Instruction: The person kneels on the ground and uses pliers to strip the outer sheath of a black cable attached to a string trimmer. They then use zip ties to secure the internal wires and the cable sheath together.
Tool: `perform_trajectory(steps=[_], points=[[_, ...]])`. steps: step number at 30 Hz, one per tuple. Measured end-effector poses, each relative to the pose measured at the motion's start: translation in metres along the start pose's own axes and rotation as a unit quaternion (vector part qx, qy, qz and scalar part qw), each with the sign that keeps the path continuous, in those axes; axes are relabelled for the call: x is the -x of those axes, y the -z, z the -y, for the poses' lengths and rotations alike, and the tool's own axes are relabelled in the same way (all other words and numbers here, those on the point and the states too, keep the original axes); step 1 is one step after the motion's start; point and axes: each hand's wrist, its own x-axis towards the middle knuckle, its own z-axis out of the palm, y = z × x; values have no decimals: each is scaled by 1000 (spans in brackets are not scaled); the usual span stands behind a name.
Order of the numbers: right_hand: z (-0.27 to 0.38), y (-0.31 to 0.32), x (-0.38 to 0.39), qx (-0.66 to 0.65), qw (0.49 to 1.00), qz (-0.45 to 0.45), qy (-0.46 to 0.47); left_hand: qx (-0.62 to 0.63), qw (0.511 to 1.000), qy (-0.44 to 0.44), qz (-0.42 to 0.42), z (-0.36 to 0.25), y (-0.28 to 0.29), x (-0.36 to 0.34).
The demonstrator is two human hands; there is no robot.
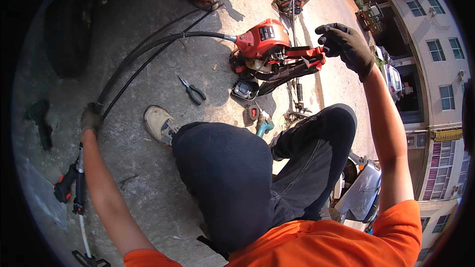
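My left hand [91, 118] clenches the black shaft [148, 52] at mid left; my right hand [346, 44], released, hovers by the red engine [262, 39] at upper centre. Next, I judge, gripping the engine.

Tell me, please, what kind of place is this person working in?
Probably an outdoor concrete yard beside a street, used for repairing small engines. A red engine unit lies on the concrete ground with pliers nearby, and multi-storey buildings stand at the right.
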Motion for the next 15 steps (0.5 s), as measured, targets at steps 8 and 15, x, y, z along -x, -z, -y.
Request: perform_trajectory(steps=[8, 15], points=[[27, 26, 22, 202, 973, 56, 100, -19, 998, 33, -43, -22, 16, 16], [9, -142, -89, 288, 901, 276, 172, -62, 992, -20, -104, -8, 29, 38]])
